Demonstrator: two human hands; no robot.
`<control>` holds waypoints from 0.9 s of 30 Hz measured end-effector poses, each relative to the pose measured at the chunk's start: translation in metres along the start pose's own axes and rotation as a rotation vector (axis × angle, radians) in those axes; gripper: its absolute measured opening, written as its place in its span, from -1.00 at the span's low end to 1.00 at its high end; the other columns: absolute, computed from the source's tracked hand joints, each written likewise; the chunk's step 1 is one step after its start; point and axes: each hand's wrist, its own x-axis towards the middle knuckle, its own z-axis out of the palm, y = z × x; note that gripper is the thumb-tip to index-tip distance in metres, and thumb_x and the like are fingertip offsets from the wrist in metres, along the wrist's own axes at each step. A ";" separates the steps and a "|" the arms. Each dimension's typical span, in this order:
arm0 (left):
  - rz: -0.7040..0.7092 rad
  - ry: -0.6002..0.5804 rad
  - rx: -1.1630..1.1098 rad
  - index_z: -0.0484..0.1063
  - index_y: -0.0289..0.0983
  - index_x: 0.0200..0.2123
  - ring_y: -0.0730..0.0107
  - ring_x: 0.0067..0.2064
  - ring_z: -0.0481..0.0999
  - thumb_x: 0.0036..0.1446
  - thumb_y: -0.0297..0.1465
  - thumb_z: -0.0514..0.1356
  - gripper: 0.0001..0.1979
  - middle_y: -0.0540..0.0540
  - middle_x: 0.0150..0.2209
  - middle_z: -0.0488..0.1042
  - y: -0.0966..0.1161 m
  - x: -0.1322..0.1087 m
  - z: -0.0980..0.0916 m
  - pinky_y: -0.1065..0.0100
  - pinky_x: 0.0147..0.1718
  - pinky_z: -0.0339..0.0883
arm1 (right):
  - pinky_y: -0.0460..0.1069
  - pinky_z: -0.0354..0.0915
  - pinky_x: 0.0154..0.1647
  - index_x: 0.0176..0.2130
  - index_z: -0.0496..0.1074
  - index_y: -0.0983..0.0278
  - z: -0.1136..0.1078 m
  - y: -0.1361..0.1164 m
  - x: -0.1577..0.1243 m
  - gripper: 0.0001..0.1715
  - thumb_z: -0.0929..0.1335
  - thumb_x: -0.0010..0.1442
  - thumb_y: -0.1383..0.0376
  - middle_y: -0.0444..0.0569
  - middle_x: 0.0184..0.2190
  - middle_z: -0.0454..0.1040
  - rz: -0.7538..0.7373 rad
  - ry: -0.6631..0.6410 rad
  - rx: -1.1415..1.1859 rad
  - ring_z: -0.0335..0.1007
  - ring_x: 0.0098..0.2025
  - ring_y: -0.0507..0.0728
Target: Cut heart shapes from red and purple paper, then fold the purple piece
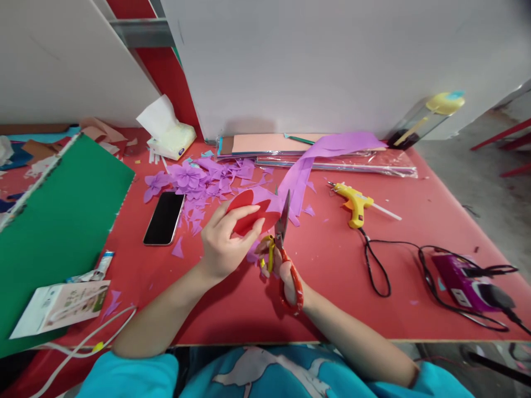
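My left hand (224, 240) pinches a red paper shape (270, 222) with rounded lobes, together with a piece of purple paper (263, 197) behind it. In my right hand (286, 279) is a pair of scissors (282, 224) with red and yellow handles. Their blades are parted and point away from me, right beside the edge of the held paper. Just beyond the blades lies a long purple paper strip (332, 146). Cut purple scraps and folded paper flowers (188, 176) are heaped to the left of the held paper.
A phone (165, 218), tissue pack (174, 141) and green board (70, 221) lie leftward. Packs of coloured paper (257, 145) rest against the white partition. Rightward are a yellow glue gun (355, 204), its looping cord, a purple power box (460, 284) and a tilted bottle (427, 119).
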 end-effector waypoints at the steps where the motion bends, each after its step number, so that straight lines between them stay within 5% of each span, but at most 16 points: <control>1: -0.008 -0.002 0.000 0.44 -0.21 -0.27 0.49 -0.46 0.50 -0.02 -0.49 0.29 -0.80 0.03 -0.39 0.52 0.000 -0.001 0.000 0.39 -0.39 0.44 | 0.01 0.22 -0.44 -0.24 0.31 0.15 0.000 0.002 0.000 -0.26 0.08 -0.01 -0.35 -0.05 -0.34 0.25 -0.021 -0.023 0.020 0.10 -0.47 0.07; 6: -0.038 -0.004 0.018 0.45 -0.20 -0.28 0.40 -0.33 0.54 -0.01 -0.46 0.28 -0.83 0.01 -0.40 0.52 0.003 -0.004 0.002 0.40 -0.42 0.43 | 0.01 0.20 -0.44 -0.15 0.26 0.17 0.000 0.007 -0.002 -0.26 0.07 0.04 -0.32 -0.10 -0.41 0.19 -0.064 -0.087 0.093 0.03 -0.53 0.04; 27: -0.047 0.036 -0.024 0.43 -0.23 -0.26 0.51 -0.39 0.52 -0.07 -0.49 0.33 -0.75 0.03 -0.36 0.53 0.006 -0.011 0.008 0.50 -0.47 0.42 | -0.02 0.16 -0.53 -0.12 0.35 0.14 0.013 0.019 -0.007 -0.23 0.10 0.01 -0.33 -0.01 -0.32 0.29 -0.052 -0.014 0.277 0.03 -0.53 0.04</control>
